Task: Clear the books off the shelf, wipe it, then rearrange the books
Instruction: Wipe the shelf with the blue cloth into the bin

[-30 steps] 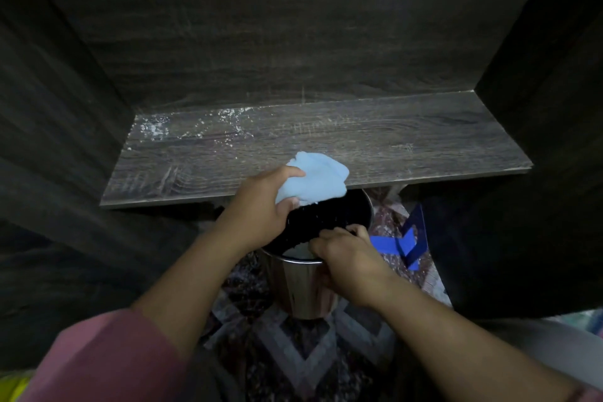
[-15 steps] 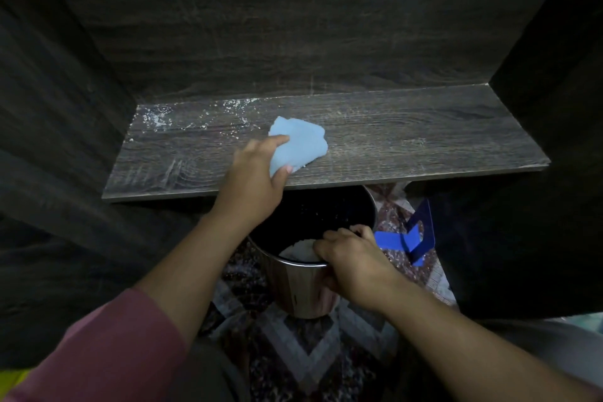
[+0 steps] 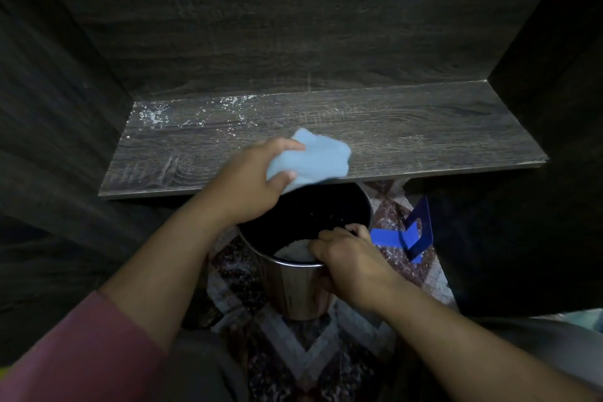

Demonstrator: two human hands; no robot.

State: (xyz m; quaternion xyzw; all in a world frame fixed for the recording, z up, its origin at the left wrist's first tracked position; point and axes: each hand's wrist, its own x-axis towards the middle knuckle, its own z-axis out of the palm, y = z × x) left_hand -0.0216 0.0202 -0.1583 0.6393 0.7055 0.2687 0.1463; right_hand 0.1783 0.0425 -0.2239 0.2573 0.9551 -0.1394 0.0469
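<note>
Left hand has a blue cloth bunched in its fingers at the front edge of the shelf; right hand grips the rim of a metal bin just below.

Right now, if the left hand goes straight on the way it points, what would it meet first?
Probably the back wall. The left hand, gripping the cloth, points across the shelf toward it, and nothing stands between; depth is unclear.

Dim light falls on dark wood-grain panels at the back and both sides, above a geometric patterned rug covering the floor.
</note>
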